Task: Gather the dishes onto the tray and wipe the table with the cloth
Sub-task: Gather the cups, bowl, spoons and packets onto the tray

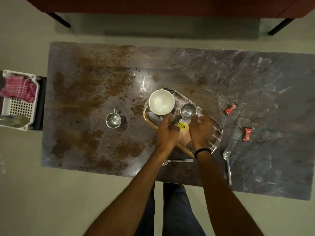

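Observation:
A patterned tray [215, 133] with a yellow price sticker lies at the table's middle. On its far half stand a white bowl [161, 101] and a steel cup [187, 110]. My left hand [166, 129] is curled at the bowl's near rim, its thumb touching the rim. My right hand [201, 128] has its fingertips pinched on the cup's near edge. A second steel cup [113, 119] stands on the table left of the tray. One spoon [228, 163] lies right of the tray, another spoon [179, 160] partly under my arms. The pink cloth [18, 88] sits in a white basket [20, 109] at far left.
A brown powdery spill [95, 86] covers the left half of the dark table [272, 167]. Two red wrappers [231, 108] [247, 134] lie right of the tray. A sofa with black legs [59, 19] stands beyond the table. My legs are at the near edge.

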